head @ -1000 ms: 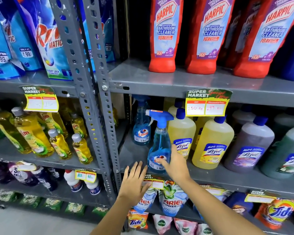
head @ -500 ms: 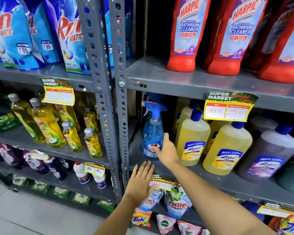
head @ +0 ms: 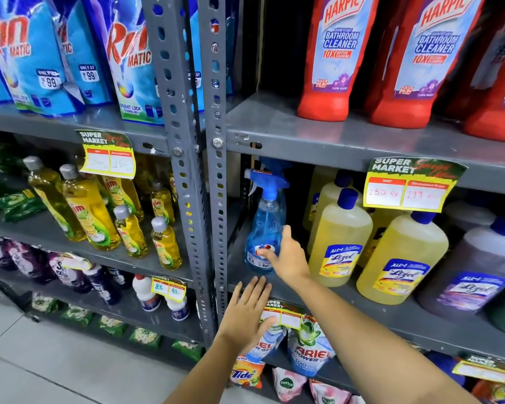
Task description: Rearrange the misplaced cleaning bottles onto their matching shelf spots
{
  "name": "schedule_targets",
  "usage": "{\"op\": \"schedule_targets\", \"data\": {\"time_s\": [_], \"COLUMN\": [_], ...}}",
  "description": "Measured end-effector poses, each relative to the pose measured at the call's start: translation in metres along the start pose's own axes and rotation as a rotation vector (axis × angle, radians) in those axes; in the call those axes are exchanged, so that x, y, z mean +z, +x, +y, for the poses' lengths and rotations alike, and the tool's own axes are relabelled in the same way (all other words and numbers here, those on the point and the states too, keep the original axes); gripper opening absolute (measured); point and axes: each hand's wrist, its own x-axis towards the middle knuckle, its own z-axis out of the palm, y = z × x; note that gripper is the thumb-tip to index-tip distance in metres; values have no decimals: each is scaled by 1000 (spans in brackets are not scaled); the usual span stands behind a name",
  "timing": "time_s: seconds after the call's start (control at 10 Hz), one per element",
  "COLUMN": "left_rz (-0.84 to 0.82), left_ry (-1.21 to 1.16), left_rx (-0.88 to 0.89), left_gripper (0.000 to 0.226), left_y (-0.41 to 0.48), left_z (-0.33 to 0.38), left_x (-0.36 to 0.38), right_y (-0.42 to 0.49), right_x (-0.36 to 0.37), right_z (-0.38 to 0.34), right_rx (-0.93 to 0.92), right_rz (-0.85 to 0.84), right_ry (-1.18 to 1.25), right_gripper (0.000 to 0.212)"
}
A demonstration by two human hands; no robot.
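A blue spray bottle (head: pixel 264 225) with a blue trigger head stands upright at the left end of the middle shelf (head: pixel 391 325), close to the grey upright post (head: pixel 216 199). My right hand (head: pixel 289 260) holds its lower part, thumb on the label and index finger up along its right side. Another blue trigger head shows just behind it. My left hand (head: pixel 250 313) is flat with fingers spread, at the shelf's front edge below the bottle, and holds nothing. Yellow Lizol bottles (head: pixel 340 237) stand right beside the spray bottle.
Red Harpic bottles (head: pixel 333 53) fill the shelf above. Yellow Vim bottles (head: pixel 91 211) stand in the left bay, Rin pouches (head: pixel 35 53) above them. Ariel pouches (head: pixel 306 351) hang below my left hand. A price tag (head: pixel 408 185) hangs from the upper shelf edge.
The spray bottle has gone further back and left on the shelf under my right hand. The view has moved closer and rightward. My left hand has stayed near the shelf edge.
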Motion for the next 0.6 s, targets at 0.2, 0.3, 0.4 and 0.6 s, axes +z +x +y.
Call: {"op": "schedule_targets", "data": {"time_s": [0.2,0.3,0.4,0.6], "left_rz": [24,15,15,81], "left_ry": [1,-1,2,14], "left_rx": [10,16,7,18], "left_gripper": [69,69,70,70], "left_y": [-1,-1,-2,3], "left_z": [0,0,1,-3], "left_x": [-1,-2,-1,1], "right_y": [-1,0,-3,-13], "right_x": [-2,0,-2,-11], "right_z": [0,2,-1,-2], "right_rx": [-1,-3,14,11], "right_rz": [-21,-20,-34,-17], "right_ry": [17,22,29,210], "right_gripper": [61,62,61,90]}}
